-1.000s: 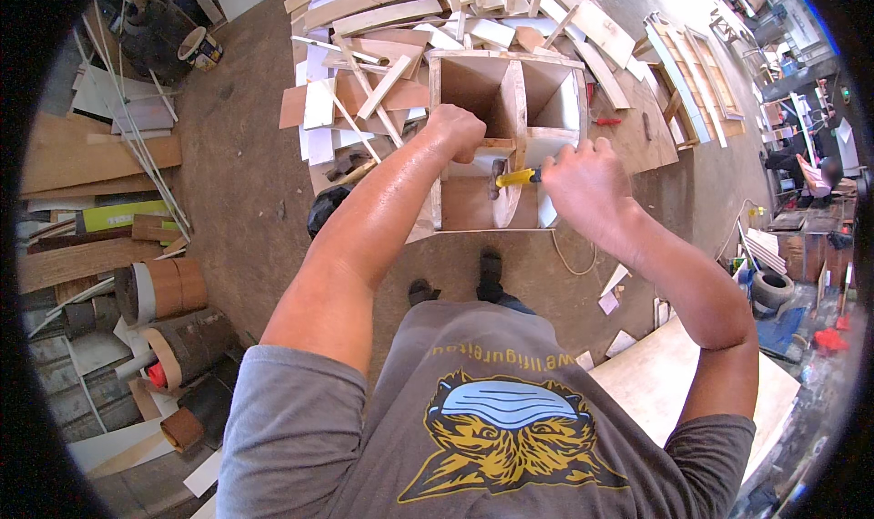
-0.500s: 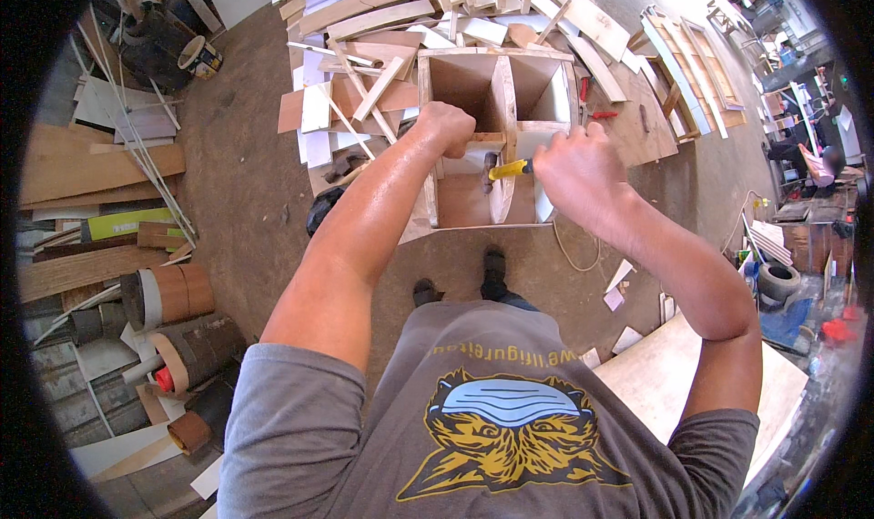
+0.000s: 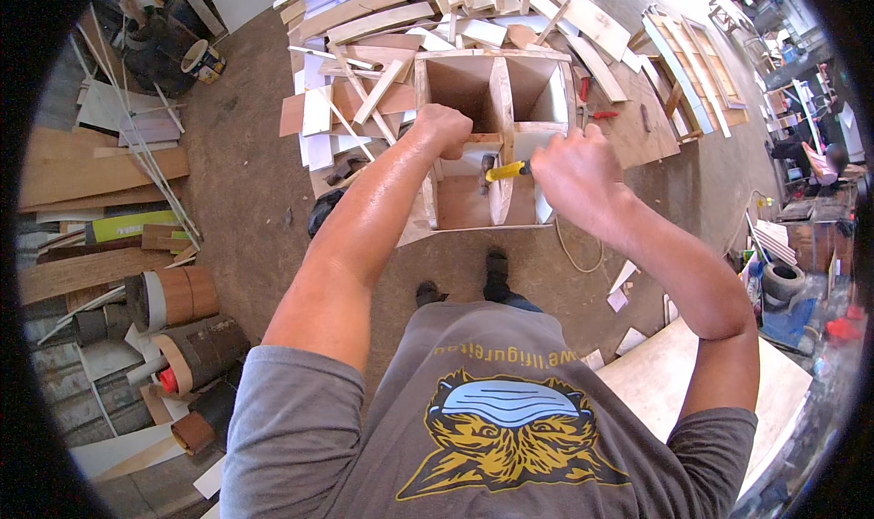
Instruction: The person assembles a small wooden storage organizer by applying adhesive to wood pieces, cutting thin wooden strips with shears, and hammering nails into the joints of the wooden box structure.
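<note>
My right hand [image 3: 581,168] is wrapped round the yellow handle of a hammer [image 3: 510,170]. The hammer's dark head is over the near left compartment of a wooden box frame [image 3: 500,91], close to its middle divider. My left hand [image 3: 443,131] is closed in a fist at the frame's left side, by the left end of a short crosspiece [image 3: 484,140]. Whatever its fingers hold is hidden. The frame has several compartments facing up, with brown and white inner panels.
Wood offcuts [image 3: 382,27] are heaped on the work surface behind and left of the frame. Red-handled pliers [image 3: 596,114] lie at its right. A bucket [image 3: 202,61] and rolled sheets [image 3: 177,296] stand to the left. A pale board [image 3: 765,396] lies at lower right.
The hammer head has shifted very slightly left. Both hands keep nearly the same places at the frame, and the view has moved a little.
</note>
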A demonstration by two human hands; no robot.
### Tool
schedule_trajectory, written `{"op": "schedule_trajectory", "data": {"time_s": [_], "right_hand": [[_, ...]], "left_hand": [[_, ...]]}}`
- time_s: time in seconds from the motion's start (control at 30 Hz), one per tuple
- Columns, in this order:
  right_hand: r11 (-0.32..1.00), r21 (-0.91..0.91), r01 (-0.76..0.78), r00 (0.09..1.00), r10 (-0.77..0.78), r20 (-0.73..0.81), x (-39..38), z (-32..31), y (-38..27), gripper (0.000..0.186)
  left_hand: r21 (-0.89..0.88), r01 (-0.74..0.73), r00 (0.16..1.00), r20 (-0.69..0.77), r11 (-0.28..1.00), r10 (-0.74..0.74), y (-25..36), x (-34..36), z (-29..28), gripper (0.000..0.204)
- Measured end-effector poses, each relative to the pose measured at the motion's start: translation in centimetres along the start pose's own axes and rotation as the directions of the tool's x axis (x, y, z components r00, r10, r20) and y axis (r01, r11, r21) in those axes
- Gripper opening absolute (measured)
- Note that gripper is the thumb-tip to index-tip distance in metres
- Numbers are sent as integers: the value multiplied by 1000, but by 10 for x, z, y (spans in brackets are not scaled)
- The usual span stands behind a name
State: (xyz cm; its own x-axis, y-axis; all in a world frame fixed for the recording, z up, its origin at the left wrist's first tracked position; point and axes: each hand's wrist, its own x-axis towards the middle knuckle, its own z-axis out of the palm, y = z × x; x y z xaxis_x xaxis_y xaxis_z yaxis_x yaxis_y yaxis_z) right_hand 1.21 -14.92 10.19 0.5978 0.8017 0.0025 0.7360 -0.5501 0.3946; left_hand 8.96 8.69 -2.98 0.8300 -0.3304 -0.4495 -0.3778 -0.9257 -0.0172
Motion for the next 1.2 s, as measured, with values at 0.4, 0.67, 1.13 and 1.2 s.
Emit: {"op": "schedule_trajectory", "data": {"time_s": [0.4, 0.67, 1.13, 1.2], "right_hand": [[1000, -26, 11, 999, -10, 48, 2, -7, 5, 11], [1000, -11, -7, 993, 8, 116, -1, -9, 6, 11], [999, -8, -40, 998, 40, 58, -1, -6, 7, 11], [999, -3, -45, 997, 45, 57, -1, 0, 7, 11]], "left_hand": [[16, 7, 1000, 13, 1000, -7, 1, -1, -3, 25], [38, 21, 999, 34, 999, -22, 4, 0, -4, 26], [-2, 54, 998, 17, 999, -54, 1, 4, 0, 25], [-7, 50, 999, 12, 999, -50, 1, 4, 1, 25]]}}
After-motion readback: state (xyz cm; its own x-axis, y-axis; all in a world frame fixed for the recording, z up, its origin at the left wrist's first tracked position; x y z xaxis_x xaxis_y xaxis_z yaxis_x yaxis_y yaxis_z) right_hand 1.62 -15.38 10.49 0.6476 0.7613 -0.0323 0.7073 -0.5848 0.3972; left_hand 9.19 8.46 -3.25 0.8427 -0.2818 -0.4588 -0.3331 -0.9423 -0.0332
